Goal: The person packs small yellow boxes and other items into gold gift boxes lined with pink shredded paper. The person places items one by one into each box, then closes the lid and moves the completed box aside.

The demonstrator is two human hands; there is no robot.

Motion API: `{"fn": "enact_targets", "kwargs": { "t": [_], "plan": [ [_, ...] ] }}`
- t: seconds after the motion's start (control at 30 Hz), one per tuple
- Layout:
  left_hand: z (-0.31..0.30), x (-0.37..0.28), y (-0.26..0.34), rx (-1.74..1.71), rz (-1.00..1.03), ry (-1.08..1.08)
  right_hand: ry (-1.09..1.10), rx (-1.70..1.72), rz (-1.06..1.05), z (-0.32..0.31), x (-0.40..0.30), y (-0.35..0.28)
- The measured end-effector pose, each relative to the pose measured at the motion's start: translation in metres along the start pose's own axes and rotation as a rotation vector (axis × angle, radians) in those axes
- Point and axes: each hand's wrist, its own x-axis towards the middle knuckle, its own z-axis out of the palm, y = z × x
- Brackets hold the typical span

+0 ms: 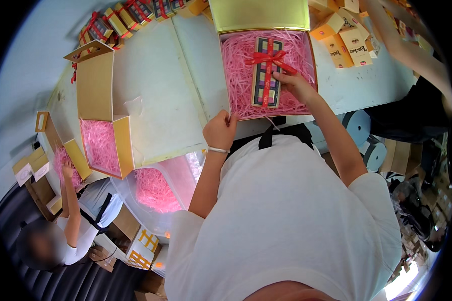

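Note:
Before me a gold gift box (pixel 261 17) lies with its lid raised at the back. Pink shredded paper (pixel 238 79) fills it. A slim chocolate box (pixel 267 73) with a window of dark, gold and purple pieces rests on the shreds, tied with a red ribbon bow (pixel 269 58). My right hand (pixel 295 85) has its thumb on the slim box's right edge; the other fingers are hidden underneath or beside it. At the gift box's front left corner, my left hand (pixel 220 129) pinches the rim.
Loacker cartons (pixel 348 45) are heaped at the right, near another person's arm (pixel 406 52). Ribbon-tied boxes (pixel 116 22) line the back left. An open gold box (pixel 101 146) with pink shreds stands left, above a plastic tub (pixel 154 188). Another person (pixel 71 222) works beyond.

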Motion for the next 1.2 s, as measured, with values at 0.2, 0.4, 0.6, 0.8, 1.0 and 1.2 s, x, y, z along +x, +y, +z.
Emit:
{"fn": "enact_targets", "kwargs": {
  "t": [0.2,0.4,0.6,0.8,1.0,1.2],
  "plan": [
    [0.011,0.020,0.042,0.213,0.655,0.104,0.131,0.157,-0.112,-0.015,-0.026,-0.010],
    [0.033,0.066,0.034,-0.124,0.406,-0.748,0.099,0.193,-0.133,-0.034,-0.038,-0.005],
    [0.059,0.103,0.018,-0.122,0.474,-0.714,0.058,0.186,-0.038,-0.030,-0.036,0.000],
    [0.023,0.114,0.040,-0.272,0.156,-0.736,-0.150,0.088,0.099,-0.021,-0.012,0.009],
    [-0.062,0.096,0.038,-0.622,-0.053,-0.517,-0.248,0.006,0.141,0.033,-0.004,0.002],
    [-0.041,0.069,0.010,-0.556,0.122,0.073,-0.281,-0.100,0.232,0.025,0.040,0.044]
  ]
}}
